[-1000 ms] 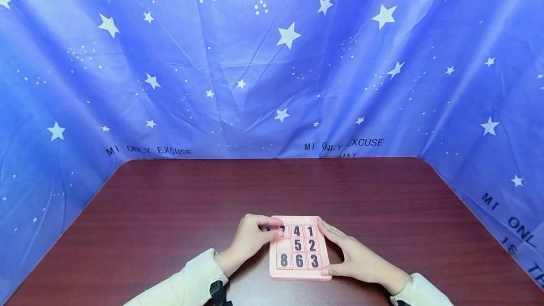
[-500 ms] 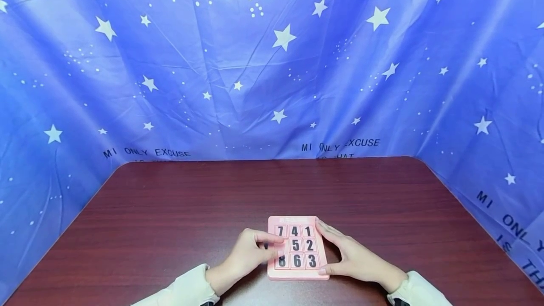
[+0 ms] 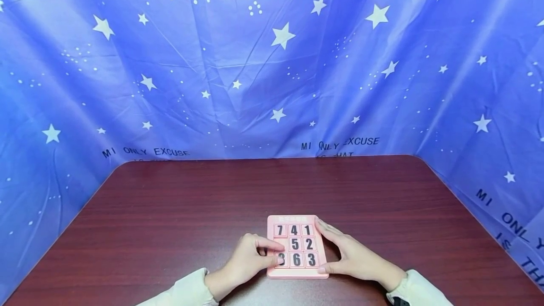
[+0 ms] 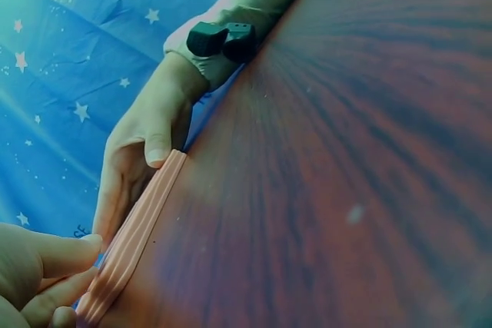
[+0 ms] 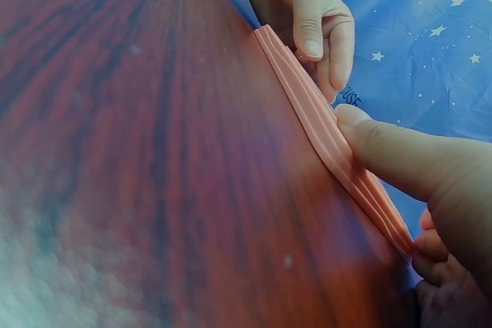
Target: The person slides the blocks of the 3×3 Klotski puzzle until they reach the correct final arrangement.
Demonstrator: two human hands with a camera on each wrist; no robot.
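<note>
A pink number slide puzzle (image 3: 297, 273) lies flat on the table near its front. Its rows read 7 4 1, then a gap followed by 5 2, then 8 6 3. My left hand (image 3: 248, 259) reaches over the left side, thumb tip on the 8 tile (image 3: 284, 265) and partly covering it, index fingertip at the gap. My right hand (image 3: 359, 257) grips the right side of the frame, thumb at the lower corner and fingers along the edge. In the right wrist view, the right thumb (image 5: 384, 147) presses the ridged pink side.
The dark red wooden table (image 3: 191, 192) stretches out behind and to both sides. Blue curtains with white stars (image 3: 221, 60) hang along its back and sides. A black wrist device (image 4: 223, 40) sits on the right sleeve in the left wrist view.
My left hand has moved from the 7 tile at the top left down to the 8 tile at the bottom left. The right hand keeps its grip, and the tiles stand in the same order.
</note>
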